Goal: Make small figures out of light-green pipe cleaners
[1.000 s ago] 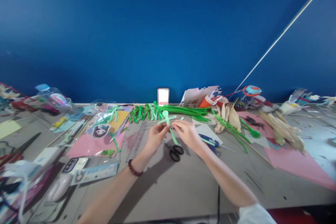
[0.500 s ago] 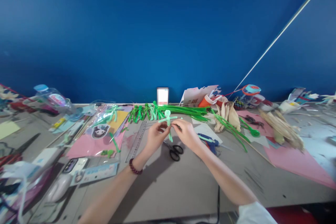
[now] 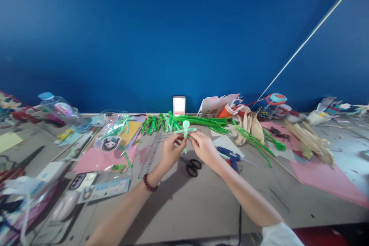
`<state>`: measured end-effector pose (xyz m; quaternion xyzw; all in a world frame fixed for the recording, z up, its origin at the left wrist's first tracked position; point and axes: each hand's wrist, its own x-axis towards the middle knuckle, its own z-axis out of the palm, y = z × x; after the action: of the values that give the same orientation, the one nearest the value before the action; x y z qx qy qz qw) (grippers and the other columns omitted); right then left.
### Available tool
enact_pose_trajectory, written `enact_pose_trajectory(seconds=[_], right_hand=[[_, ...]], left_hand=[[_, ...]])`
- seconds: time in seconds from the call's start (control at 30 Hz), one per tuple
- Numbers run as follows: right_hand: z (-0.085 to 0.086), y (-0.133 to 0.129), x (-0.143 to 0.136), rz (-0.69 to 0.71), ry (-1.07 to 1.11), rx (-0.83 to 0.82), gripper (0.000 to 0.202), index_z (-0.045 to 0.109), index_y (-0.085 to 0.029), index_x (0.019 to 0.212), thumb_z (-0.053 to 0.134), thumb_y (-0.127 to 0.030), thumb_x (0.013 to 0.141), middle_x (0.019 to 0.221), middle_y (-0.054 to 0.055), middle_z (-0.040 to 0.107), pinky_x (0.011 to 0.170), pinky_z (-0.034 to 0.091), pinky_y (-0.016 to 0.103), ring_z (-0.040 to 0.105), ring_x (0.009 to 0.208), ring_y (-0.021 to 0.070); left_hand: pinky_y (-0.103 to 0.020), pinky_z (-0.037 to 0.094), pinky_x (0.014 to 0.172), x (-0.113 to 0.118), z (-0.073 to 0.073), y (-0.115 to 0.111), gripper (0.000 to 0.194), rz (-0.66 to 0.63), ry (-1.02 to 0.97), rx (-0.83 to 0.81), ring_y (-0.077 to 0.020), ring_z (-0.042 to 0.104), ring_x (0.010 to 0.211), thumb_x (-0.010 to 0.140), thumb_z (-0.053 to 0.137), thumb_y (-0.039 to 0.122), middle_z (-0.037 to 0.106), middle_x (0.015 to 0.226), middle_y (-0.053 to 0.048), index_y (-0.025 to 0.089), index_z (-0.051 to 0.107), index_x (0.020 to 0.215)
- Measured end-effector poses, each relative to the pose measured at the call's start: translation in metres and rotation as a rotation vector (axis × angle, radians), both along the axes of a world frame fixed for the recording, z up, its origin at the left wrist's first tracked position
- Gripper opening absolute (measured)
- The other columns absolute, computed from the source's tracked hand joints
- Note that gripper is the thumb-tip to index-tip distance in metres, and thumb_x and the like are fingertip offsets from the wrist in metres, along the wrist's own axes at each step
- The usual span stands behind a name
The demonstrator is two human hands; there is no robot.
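Note:
Between my two hands stands a pale green pipe cleaner figure, upright, with a round head and arms stretched sideways. My left hand pinches its lower body from the left, and my right hand pinches it from the right; the fingertips nearly meet and hide part of the body. Below the hands, black-handled scissors lie on the grey table. Behind them, several finished-looking green pipe cleaner figures lean in a row beside a bundle of green pipe cleaners.
Left of my hands lie a clear ruler, pink paper and a plastic bag with a sticker. A blue glue gun lies close to my right forearm. Dried husks and a phone-like screen are farther back.
The figure has turned to face more squarely, its arms now level and its lower end less visible below my fingers. Both hands keep their pinch in nearly the same place.

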<state>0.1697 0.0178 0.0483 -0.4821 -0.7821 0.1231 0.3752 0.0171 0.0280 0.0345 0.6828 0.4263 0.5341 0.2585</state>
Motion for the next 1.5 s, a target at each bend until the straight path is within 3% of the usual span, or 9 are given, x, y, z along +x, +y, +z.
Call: enact_pose_trajectory(seconds=[0.13, 0.43, 0.73, 0.97, 1.13, 1.23, 1.37, 1.5], right_hand=[[0.003, -0.002, 0.0, 0.008, -0.018, 0.011, 0.023, 0.065, -0.019, 0.092, 0.044, -0.011, 0.088, 0.086, 0.006, 0.065, 0.071, 0.045, 0.026, 0.06, 0.079, 0.018], [0.003, -0.009, -0.006, -0.072, -0.145, 0.142, 0.027, 0.064, -0.016, 0.099, 0.041, -0.009, 0.088, 0.098, 0.009, 0.068, 0.073, 0.048, 0.029, 0.063, 0.086, 0.0208], [-0.001, -0.011, -0.011, -0.129, -0.284, 0.304, 0.027, 0.064, -0.014, 0.094, 0.038, -0.01, 0.091, 0.086, 0.01, 0.067, 0.071, 0.049, 0.029, 0.061, 0.078, 0.02], [-0.005, -0.014, -0.014, -0.139, -0.338, 0.288, 0.024, 0.064, -0.015, 0.093, 0.041, -0.009, 0.091, 0.085, 0.009, 0.065, 0.071, 0.048, 0.029, 0.059, 0.077, 0.0193], [-0.005, -0.014, -0.016, -0.103, -0.22, 0.251, 0.028, 0.063, -0.018, 0.103, 0.038, -0.012, 0.093, 0.097, 0.01, 0.064, 0.076, 0.048, 0.031, 0.06, 0.086, 0.021], [-0.004, -0.016, -0.018, -0.141, -0.11, 0.257, 0.025, 0.062, -0.02, 0.104, 0.04, -0.017, 0.093, 0.105, 0.011, 0.06, 0.076, 0.048, 0.029, 0.06, 0.089, 0.0198], [0.0, -0.018, -0.019, -0.225, -0.089, 0.248, 0.021, 0.063, -0.019, 0.089, 0.044, -0.025, 0.093, 0.087, 0.009, 0.06, 0.066, 0.045, 0.025, 0.06, 0.077, 0.0177], [0.002, -0.02, -0.02, -0.196, -0.056, 0.166, 0.023, 0.065, -0.019, 0.082, 0.045, -0.023, 0.092, 0.075, 0.006, 0.062, 0.061, 0.042, 0.023, 0.06, 0.07, 0.017]], left_hand=[[-0.022, 0.048, 0.054, -0.001, 0.003, 0.0, 0.007, -0.014, 0.017, 0.061, -0.0129, 0.06, 0.061, 0.076, 0.061, 0.021, 0.067, 0.067, -0.002, 0.017, 0.063, 0.071], [-0.023, 0.048, 0.055, -0.001, 0.003, 0.0, 0.008, -0.011, 0.003, 0.077, -0.0132, 0.059, 0.061, 0.077, 0.061, 0.022, 0.066, 0.066, -0.002, 0.017, 0.064, 0.071], [-0.023, 0.049, 0.056, 0.001, -0.002, -0.002, 0.011, -0.007, -0.07, -0.054, -0.0135, 0.061, 0.062, 0.078, 0.06, 0.026, 0.066, 0.069, -0.003, 0.017, 0.065, 0.074], [-0.023, 0.049, 0.059, 0.004, -0.007, -0.002, 0.012, -0.03, -0.166, -0.147, -0.0137, 0.062, 0.065, 0.077, 0.061, 0.028, 0.068, 0.071, -0.003, 0.016, 0.065, 0.075], [-0.025, 0.051, 0.062, 0.005, -0.007, -0.004, 0.012, -0.006, -0.205, -0.171, -0.0146, 0.063, 0.067, 0.078, 0.06, 0.027, 0.068, 0.074, -0.004, 0.016, 0.064, 0.078], [-0.024, 0.051, 0.06, 0.003, -0.007, -0.003, 0.012, 0.054, -0.151, -0.119, -0.0141, 0.063, 0.064, 0.079, 0.059, 0.028, 0.066, 0.072, -0.003, 0.017, 0.062, 0.077], [-0.024, 0.049, 0.062, -0.002, -0.008, -0.001, 0.006, 0.132, 0.027, 0.122, -0.0137, 0.061, 0.066, 0.079, 0.058, 0.023, 0.064, 0.074, -0.003, 0.018, 0.061, 0.078], [-0.025, 0.047, 0.064, -0.006, -0.009, 0.001, 0.008, 0.178, 0.183, 0.342, -0.0143, 0.059, 0.067, 0.081, 0.053, 0.018, 0.062, 0.071, -0.003, 0.019, 0.061, 0.077]])
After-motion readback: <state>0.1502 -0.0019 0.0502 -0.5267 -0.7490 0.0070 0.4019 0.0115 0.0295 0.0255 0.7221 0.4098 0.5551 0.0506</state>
